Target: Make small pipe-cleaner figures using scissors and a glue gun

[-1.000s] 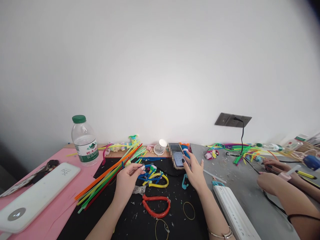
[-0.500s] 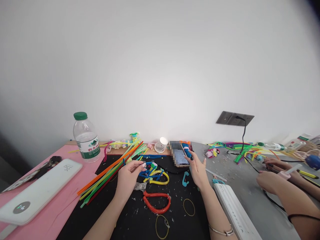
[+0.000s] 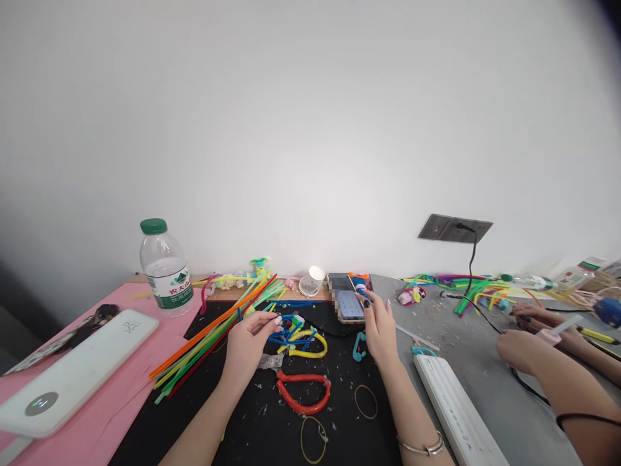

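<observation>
My left hand [image 3: 250, 335] is closed in a pinch on a blue pipe cleaner [image 3: 287, 317], which sticks out from both sides of the fingers. Just right of it lie several cut blue pipe cleaner pieces and a pair of pliers with one yellow handle [image 3: 317, 353] and one red handle [image 3: 303, 409]. My right hand [image 3: 381, 327] reaches over the right edge of a phone [image 3: 350, 305] with a lit screen, fingers apart and holding nothing visible. Whether a fingertip touches the screen I cannot tell. A turquoise curled piece [image 3: 359, 347] lies left of that wrist.
Long coloured pipe cleaners [image 3: 218, 330] lie left of my left hand. A water bottle [image 3: 167, 272] and white power bank [image 3: 82, 372] stand on pink paper. A paper cup [image 3: 312, 282] is by the wall. A power strip [image 3: 456, 408] and another person's hands [image 3: 526, 346] are at right.
My right hand has shifted slightly left and its fingers have drawn closer together beside the phone. The left hand keeps its pinch almost in place.
</observation>
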A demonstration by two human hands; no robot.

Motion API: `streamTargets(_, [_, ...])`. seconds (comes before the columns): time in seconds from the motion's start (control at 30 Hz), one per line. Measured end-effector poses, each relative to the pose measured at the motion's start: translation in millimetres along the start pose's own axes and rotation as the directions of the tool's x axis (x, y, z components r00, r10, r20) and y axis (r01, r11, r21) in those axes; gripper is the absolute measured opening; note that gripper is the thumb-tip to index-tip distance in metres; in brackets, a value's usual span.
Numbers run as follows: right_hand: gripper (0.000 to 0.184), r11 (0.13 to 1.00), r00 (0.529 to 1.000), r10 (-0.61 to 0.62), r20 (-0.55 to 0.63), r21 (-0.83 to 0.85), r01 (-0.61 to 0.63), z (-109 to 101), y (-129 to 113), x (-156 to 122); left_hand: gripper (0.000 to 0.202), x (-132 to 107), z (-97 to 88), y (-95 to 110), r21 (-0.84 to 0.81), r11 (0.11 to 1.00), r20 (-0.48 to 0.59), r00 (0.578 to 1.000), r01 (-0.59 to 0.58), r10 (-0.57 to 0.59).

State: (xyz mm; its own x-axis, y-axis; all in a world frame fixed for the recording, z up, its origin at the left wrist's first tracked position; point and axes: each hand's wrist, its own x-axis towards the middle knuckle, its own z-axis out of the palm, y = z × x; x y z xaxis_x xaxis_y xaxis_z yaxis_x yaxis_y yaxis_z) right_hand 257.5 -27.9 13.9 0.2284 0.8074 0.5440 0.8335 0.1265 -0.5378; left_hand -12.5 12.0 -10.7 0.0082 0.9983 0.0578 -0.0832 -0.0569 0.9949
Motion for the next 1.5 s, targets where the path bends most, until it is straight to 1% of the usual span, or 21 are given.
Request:
streamTargets(0.07, [0.04,0.999,0.992,0.021,-0.128,0.034,-0.017,-3,1,-1,0.028,1,0.1,-2,-0.001,1.0,0.035,0.999,0.002,-0.002])
streamTargets(0.1, [0.038,0.998,0.986,0.033,-0.166,0.053,-0.025,-3,0,-1,0.028,1,0.2,-3,-0.003,1.0,0.052,0.999,0.005,-0.005])
streamTargets(0.17, [0.035,0.995,0.986,0.035,-0.164,0.101,-0.018,-2,-5,-4,0.027,0,0.8,-3,-0.001,1.0,0.081,0.997,0.013,-0.013])
streamTargets(0.2, [0.033,0.992,0.99,0.022,-0.139,0.125,-0.004,0,-10,-6,0.027,-1,1.2,-2,0.004,1.0,0.093,0.996,0.015,-0.015])
streamTargets(0.23, [0.031,0.989,0.996,-0.008,-0.084,0.149,0.021,3,-16,-8,0.027,-2,1.7,-1,0.013,1.0,0.107,0.994,0.017,-0.018])
streamTargets(0.3, [0.028,0.982,0.995,-0.1,0.021,0.165,0.095,11,-32,-12,0.026,-4,2.9,2,0.034,0.999,0.142,0.99,0.011,-0.016])
streamTargets(0.33, [0.028,0.976,0.984,-0.154,0.092,0.166,0.138,16,-40,-14,0.025,-5,3.6,3,0.043,0.999,0.163,0.987,0.006,-0.013])
streamTargets(0.4, [0.028,0.962,0.945,-0.242,0.219,0.18,0.204,25,-57,-18,0.023,-7,5.5,7,0.057,0.998,0.207,0.978,-0.006,-0.006])
streamTargets(0.43, [0.025,0.958,0.926,-0.262,0.273,0.187,0.217,29,-63,-20,0.022,-8,6.6,8,0.063,0.998,0.229,0.973,-0.012,-0.003])
streamTargets(0.5, [0.018,0.961,0.902,-0.263,0.342,0.181,0.211,35,-71,-21,0.021,-10,9.1,11,0.072,0.997,0.264,0.964,-0.02,0.0])
streamTargets(0.57, [0.019,0.969,0.896,-0.231,0.38,0.177,0.174,39,-72,-22,0.021,-12,11.3,13,0.088,0.996,0.288,0.958,-0.024,-0.002])
streamTargets(0.67, [0.019,0.97,0.9,-0.187,0.395,0.218,0.106,41,-68,-23,0.019,-14,13.3,12,0.099,0.994,0.311,0.95,-0.041,0.009])
streamTargets(0.8, [0.014,0.949,0.886,-0.18,0.427,0.314,0.042,41,-66,-25,0.019,-15,13.6,10,0.103,0.994,0.323,0.946,-0.046,0.01])
streamTargets(0.93, [0.016,0.94,0.887,-0.144,0.439,0.341,-0.016,43,-67,-27,0.022,-14,13.2,8,0.102,0.994,0.336,0.942,-0.031,-0.005])
streamTargets(1.17, [0.016,0.929,0.889,-0.172,0.425,0.371,0.002,46,-66,-31,0.021,-15,14.2,11,0.079,0.997,0.324,0.946,-0.005,-0.021])
streamTargets(1.3, [0.017,0.931,0.901,-0.178,0.395,0.365,0.024,48,-68,-32,0.02,-15,15.3,12,0.064,0.998,0.33,0.944,-0.003,-0.019])
streamTargets(1.4, [0.016,0.933,0.911,-0.177,0.374,0.358,0.034,49,-68,-32,0.02,-14,15.5,12,0.078,0.997,0.324,0.946,-0.009,-0.017])
streamTargets(1.5, [0.016,0.933,0.909,-0.17,0.379,0.359,0.025,50,-68,-32,0.022,-14,15.3,12,0.11,0.994,0.319,0.947,0.004,-0.039])
